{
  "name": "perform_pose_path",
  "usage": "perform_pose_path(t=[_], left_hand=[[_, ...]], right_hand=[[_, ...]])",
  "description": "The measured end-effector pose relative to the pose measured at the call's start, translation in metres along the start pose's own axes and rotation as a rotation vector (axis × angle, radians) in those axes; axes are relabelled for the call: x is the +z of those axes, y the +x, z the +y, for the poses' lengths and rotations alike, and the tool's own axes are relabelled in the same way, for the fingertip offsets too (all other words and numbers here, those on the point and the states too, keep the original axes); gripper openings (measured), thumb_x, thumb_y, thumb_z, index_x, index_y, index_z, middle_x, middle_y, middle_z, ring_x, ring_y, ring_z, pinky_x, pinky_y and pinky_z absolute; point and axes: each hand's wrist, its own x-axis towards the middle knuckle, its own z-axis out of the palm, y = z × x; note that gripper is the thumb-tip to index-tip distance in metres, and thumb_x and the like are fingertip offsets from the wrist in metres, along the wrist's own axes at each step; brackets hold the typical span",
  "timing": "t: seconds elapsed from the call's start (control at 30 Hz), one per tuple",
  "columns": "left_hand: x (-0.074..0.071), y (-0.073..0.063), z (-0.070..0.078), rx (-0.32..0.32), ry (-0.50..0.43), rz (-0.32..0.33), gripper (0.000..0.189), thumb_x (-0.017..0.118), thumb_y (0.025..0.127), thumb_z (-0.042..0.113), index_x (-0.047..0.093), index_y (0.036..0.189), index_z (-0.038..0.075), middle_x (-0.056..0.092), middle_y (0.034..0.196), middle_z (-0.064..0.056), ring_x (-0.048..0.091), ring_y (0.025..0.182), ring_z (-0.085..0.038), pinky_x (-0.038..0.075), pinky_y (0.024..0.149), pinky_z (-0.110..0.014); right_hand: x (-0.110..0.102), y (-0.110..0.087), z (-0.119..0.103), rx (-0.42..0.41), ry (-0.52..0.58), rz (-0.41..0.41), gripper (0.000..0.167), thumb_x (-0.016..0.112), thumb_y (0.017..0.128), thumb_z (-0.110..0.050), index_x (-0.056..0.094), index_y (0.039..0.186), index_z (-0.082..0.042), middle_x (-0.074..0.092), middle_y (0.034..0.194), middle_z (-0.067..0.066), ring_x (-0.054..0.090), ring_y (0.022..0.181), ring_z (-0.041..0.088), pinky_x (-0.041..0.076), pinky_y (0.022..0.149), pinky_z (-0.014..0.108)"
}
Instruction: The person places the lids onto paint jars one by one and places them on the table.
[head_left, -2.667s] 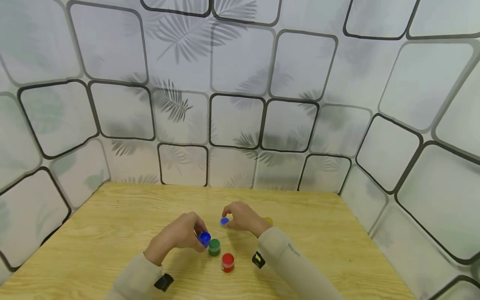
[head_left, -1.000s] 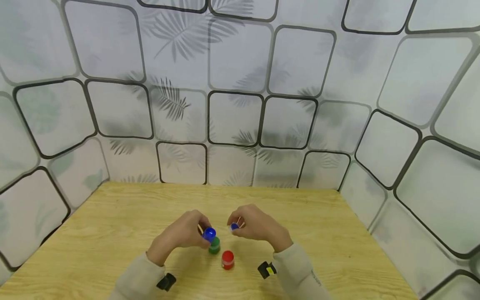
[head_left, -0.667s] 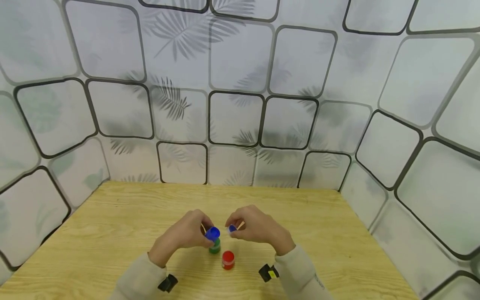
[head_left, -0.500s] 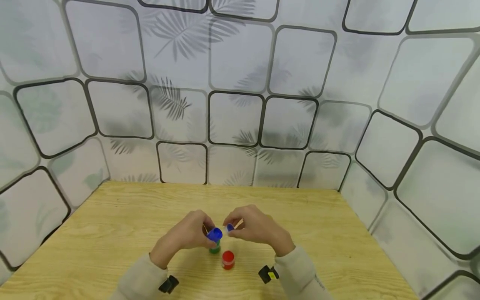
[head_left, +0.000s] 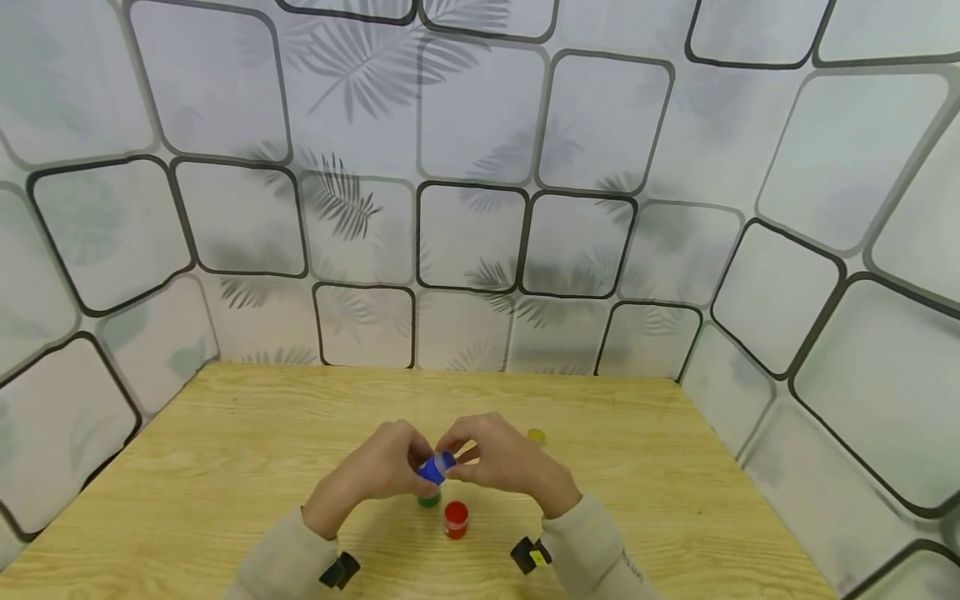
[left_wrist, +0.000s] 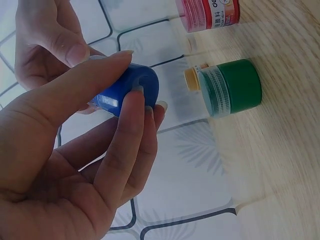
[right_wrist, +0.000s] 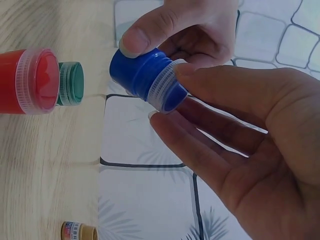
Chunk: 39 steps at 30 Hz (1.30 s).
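Tilted above the table, a small blue paint jar (head_left: pixel 432 472) is gripped by my left hand (head_left: pixel 377 468), thumb on one side and fingers on the other. My right hand (head_left: pixel 504 458) pinches its clear-rimmed lid (right_wrist: pixel 163 89) between thumb and fingers. In the right wrist view the lid meets the mouth of the jar; whether it is threaded on cannot be told. Just below the hands stands a capped green paint jar (left_wrist: pixel 241 86), partly hidden in the head view. A red paint jar (head_left: pixel 455 521) stands nearer to me.
A yellow paint jar (head_left: pixel 536 436) stands farther back, beyond my right wrist. The wooden table (head_left: pixel 300 408) ends at a patterned wall covering (head_left: pixel 472 242) at the back and sides.
My right hand has picked the blue lid up off the table and brought it left to the jar. My left hand has shifted right and tilted the jar toward the lid.
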Motion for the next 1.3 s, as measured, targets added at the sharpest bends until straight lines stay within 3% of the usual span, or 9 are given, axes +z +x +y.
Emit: perform_pose_path(t=[0.83, 1.3], left_hand=[[0.0056, 0.0017, -0.0008, 0.059, 0.002, -0.015, 0.013, 0.088, 0.075, 0.003, 0.079, 0.084, 0.004, 0.076, 0.074, -0.003, 0.068, 0.065, -0.006, 0.055, 0.060, -0.019], [0.0072, 0.0031, -0.0012, 0.073, 0.006, -0.021, 0.013, 0.088, 0.075, 0.003, 0.080, 0.085, 0.004, 0.077, 0.075, -0.003, 0.067, 0.065, -0.006, 0.055, 0.061, -0.019]], right_hand=[[0.0031, -0.0004, -0.0003, 0.052, -0.038, -0.050, 0.021, 0.076, 0.091, -0.002, 0.075, 0.112, -0.003, 0.075, 0.109, 0.010, 0.075, 0.096, 0.015, 0.056, 0.078, 0.013], [0.0032, 0.0000, 0.0018, 0.061, -0.101, -0.045, 0.015, 0.074, 0.096, -0.014, 0.077, 0.108, -0.006, 0.079, 0.100, 0.006, 0.070, 0.082, 0.001, 0.055, 0.072, 0.015]])
